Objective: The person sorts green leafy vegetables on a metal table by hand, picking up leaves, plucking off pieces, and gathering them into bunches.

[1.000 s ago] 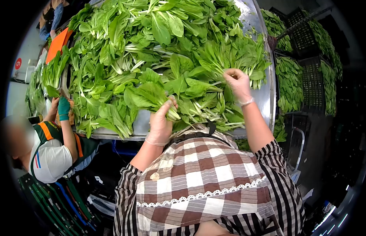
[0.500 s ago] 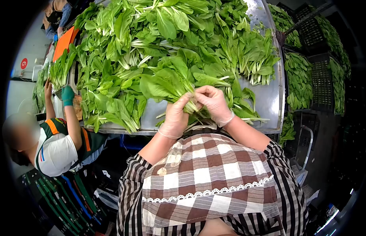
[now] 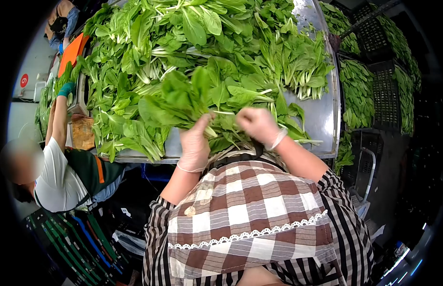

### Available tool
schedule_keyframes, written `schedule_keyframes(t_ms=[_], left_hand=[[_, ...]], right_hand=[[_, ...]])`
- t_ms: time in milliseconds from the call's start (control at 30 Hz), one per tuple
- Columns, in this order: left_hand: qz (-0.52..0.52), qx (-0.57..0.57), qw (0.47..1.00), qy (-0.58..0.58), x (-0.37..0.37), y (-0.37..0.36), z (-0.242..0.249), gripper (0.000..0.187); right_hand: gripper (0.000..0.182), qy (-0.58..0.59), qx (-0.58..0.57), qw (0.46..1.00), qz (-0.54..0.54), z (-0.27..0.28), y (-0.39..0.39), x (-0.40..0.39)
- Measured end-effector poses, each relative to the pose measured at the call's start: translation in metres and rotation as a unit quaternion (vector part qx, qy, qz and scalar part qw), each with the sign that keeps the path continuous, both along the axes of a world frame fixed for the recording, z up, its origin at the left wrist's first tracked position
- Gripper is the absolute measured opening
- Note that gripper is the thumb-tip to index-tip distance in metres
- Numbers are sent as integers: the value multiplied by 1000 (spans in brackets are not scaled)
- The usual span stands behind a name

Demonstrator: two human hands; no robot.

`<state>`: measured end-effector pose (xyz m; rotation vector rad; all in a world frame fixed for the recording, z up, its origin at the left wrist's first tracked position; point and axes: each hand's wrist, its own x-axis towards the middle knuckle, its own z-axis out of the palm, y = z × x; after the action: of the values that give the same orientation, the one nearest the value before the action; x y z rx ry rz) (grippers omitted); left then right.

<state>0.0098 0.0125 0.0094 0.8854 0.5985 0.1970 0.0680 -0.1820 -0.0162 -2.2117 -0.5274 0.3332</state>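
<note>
My left hand (image 3: 196, 144), in a clear glove, is closed round the stem ends of a bunch of leafy greens (image 3: 176, 102), its leaves fanned out to the upper left and partly blurred. To its right, my right hand (image 3: 260, 125), gloved too, is curled with fingers pressed together. A thin pale stem (image 3: 223, 113) lies between the hands, its right end near my right fingertips; whether they grip it is unclear. Loose greens (image 3: 135, 81) are heaped over the metal table (image 3: 329, 114) beyond and beside both hands.
Black crates (image 3: 386, 95) of greens stand right of the table. At the left a co-worker (image 3: 59, 176) reaches to greens near an orange board (image 3: 73, 51); another person (image 3: 62, 24) is at the upper left. A metal handle (image 3: 369, 174) stands at lower right.
My hands have moved apart: the left went left with the bunch, the right slightly right. The co-worker's gloved hand has moved up and left.
</note>
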Motion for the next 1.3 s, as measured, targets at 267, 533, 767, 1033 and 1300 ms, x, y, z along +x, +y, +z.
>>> schedule_keyframes(t_ms=[267, 533, 767, 1033, 1300], left_hand=[[-47, -140, 984, 99, -7, -1, -11, 15], [-81, -156, 979, 103, 1, 0, 10, 28], [-94, -186, 977, 54, -3, 3, -9, 17], [-61, -182, 981, 21, -1, 3, -5, 16], [-68, -141, 987, 20, 3, -14, 5, 37]], right_hand=[[11, -98, -195, 968, -121, -32, -70, 40], [12, -14, -11, 985, -172, -34, -90, 50], [15, 350, 356, 835, -230, -2, -79, 32], [19, 452, 513, 719, -124, -8, -33, 14], [15, 276, 422, 849, -159, 30, 19, -7]])
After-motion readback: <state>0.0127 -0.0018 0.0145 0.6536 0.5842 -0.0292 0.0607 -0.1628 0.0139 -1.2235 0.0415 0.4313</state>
